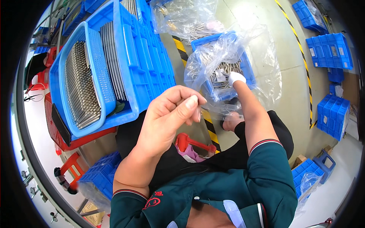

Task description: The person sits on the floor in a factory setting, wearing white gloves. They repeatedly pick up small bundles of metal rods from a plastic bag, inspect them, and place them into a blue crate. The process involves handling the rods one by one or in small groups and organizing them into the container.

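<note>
My left hand [173, 112] is raised in front of me, fingers curled in and thumb pressed to the fingertips, pinching something too small to make out. My right hand [235, 78], in a white glove, reaches down into a blue bin [207, 41] on the floor ahead of me. The bin is lined with a clear plastic bag [243, 49] and holds a heap of thin metal pins [224, 70]. The gloved fingers are down among the pins; I cannot tell whether they are open or closed on any.

To my left stands a big blue crate [144, 60]. Inside it a blue mesh basket [97, 64] holds pins packed upright in rows [80, 83], with more long pins [112, 57] lying just beside the basket. The crate rests on a red crate [76, 142].

Beyond the bin lies a 2nd clear bag [182, 19] with more pins. A red stool [190, 142] sits between my knees. A yellow-and-black stripe [209, 125] runs across the floor under the bin. Stacks of blue bins [329, 49] stand well apart on my right.
</note>
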Demonstrator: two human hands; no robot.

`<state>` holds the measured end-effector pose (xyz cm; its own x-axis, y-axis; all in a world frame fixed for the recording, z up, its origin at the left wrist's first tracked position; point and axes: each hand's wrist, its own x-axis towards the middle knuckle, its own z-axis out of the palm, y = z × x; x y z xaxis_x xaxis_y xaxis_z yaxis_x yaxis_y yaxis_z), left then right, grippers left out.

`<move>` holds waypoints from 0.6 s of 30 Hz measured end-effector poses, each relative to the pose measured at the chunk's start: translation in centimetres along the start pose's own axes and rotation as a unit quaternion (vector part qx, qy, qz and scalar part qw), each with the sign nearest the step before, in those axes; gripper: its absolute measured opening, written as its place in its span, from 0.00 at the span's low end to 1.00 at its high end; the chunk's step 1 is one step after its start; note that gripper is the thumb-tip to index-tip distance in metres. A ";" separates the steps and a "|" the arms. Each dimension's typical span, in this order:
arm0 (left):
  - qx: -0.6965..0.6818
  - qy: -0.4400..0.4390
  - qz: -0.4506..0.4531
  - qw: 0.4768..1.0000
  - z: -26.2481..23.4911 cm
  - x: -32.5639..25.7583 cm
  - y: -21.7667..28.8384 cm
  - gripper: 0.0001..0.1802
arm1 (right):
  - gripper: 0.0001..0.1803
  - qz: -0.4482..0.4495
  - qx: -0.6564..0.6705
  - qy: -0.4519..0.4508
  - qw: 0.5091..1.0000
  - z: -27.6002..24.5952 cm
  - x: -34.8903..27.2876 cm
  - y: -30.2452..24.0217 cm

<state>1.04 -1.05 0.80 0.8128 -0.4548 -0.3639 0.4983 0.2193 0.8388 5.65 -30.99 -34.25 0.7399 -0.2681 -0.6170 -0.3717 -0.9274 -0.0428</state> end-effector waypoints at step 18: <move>-0.092 0.006 0.093 0.991 0.4 1.3 -0.7 0.10 | 0.14 -0.240 0.529 -0.057 0.812 -22.3 -24.7 -2.3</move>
<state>1.65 -2.17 -0.12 0.8989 -0.3813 -0.2158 0.3851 0.4529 0.8041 0.76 -28.07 -1.38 0.9077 0.1406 -0.3955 -0.3739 -0.1571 -0.9141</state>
